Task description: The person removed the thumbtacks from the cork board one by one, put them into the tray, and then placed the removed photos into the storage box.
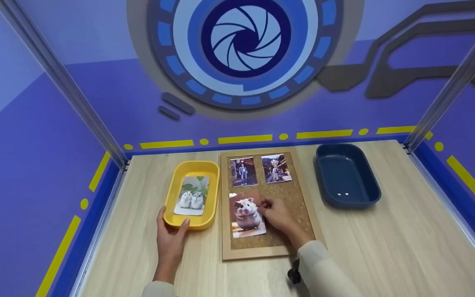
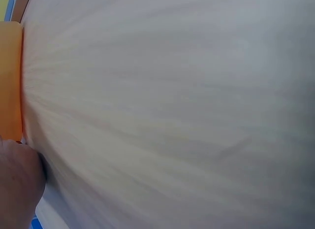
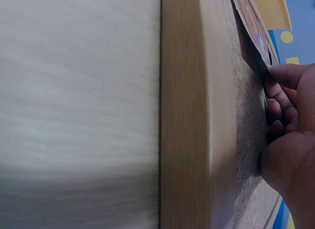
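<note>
In the head view my right hand (image 1: 279,215) pinches the right edge of a hamster photo (image 1: 245,225), over the lower left of a wood-framed cork board (image 1: 289,198). From the right wrist, thumb and forefinger show on the photo's edge (image 3: 253,29), which is lifted off the cork; the other fingers are curled beneath. My left hand (image 1: 172,241) holds a yellow tray (image 1: 212,198) at its near left corner, thumb on the near side and fingers along the left. Inside lies another photo (image 1: 193,198), of two small animals beside green leaves.
Two photos of people, one on the left (image 1: 243,171) and one on the right (image 1: 276,168), lie on the board's upper part. A dark blue tray (image 1: 346,177) stands right of the board. Patterned purple walls (image 1: 109,95) enclose the wooden table (image 1: 410,247).
</note>
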The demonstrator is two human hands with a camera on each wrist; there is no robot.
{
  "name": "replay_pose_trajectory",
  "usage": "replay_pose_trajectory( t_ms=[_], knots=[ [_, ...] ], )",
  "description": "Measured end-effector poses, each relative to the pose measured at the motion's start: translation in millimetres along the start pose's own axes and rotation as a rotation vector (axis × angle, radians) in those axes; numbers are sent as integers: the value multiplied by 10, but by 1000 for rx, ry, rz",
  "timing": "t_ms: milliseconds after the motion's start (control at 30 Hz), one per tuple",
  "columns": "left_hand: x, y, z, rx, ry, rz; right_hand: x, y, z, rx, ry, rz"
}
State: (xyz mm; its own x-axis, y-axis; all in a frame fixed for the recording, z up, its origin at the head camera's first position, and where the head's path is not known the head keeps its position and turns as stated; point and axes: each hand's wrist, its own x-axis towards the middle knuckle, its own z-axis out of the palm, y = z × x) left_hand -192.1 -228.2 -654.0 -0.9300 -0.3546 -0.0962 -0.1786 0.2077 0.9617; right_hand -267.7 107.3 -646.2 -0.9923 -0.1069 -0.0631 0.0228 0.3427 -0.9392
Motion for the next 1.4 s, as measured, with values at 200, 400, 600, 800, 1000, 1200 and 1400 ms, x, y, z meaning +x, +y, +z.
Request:
replay_pose_trajectory(
  t_ms=[200,400,600,800,1000,1200,1400],
  knots=[
    [5,-2,12,8,11,-7,4,-12,0,14,2,-4],
    [-4,6,11,11,22,-9,0,-45,11,52,25,17],
    [0,-10,11,-3,27,0,22,-55,24,154,76,7],
    [-3,-23,26,-21,25,15,28,-63,15,225,126,18],
    [15,-4,37,-24,34,3,33,-79,-7,218,145,46],
    [32,-25,16,-9,31,8,31,-114,-22,224,169,62],
    [19,-46,6,4,35,8,-5,-238,-53,270,185,68]
  ],
)
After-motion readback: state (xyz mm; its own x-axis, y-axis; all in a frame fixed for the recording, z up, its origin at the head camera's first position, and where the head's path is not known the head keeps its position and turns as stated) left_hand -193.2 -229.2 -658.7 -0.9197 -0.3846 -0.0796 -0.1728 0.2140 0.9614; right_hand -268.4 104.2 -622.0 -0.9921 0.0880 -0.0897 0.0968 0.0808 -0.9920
